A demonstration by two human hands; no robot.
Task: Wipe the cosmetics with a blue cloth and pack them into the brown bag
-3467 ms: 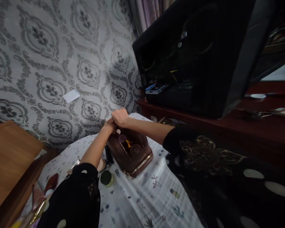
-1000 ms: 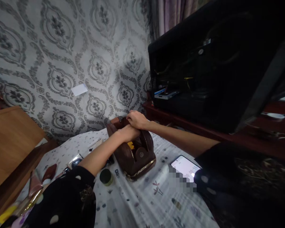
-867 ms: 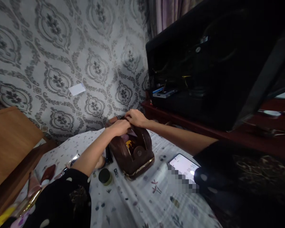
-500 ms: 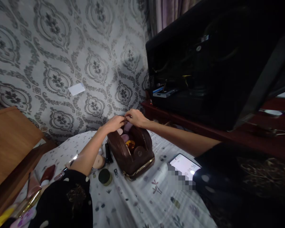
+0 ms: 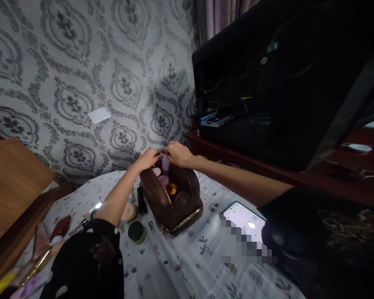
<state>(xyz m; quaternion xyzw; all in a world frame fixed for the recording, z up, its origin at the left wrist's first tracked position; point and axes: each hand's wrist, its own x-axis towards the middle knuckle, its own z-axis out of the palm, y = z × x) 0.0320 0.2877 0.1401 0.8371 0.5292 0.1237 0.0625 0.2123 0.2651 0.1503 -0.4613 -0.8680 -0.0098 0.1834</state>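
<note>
A brown leather cosmetic bag stands open on a flower-print sheet. Pink and amber items show inside it. My left hand and my right hand meet above the bag's far end. Both pinch a small pale lilac item that sticks up out of the bag. Fingers of each hand are closed on it.
Beside the bag lie a dark round jar, a compact and a black tube. More cosmetics sit at the left by a wooden cabinet. A lit phone lies right. A black box stands on a dark shelf.
My hands rose from pressing on the bag's top to pinching the lilac item above its far end. The bag's mouth now shows more of its contents.
</note>
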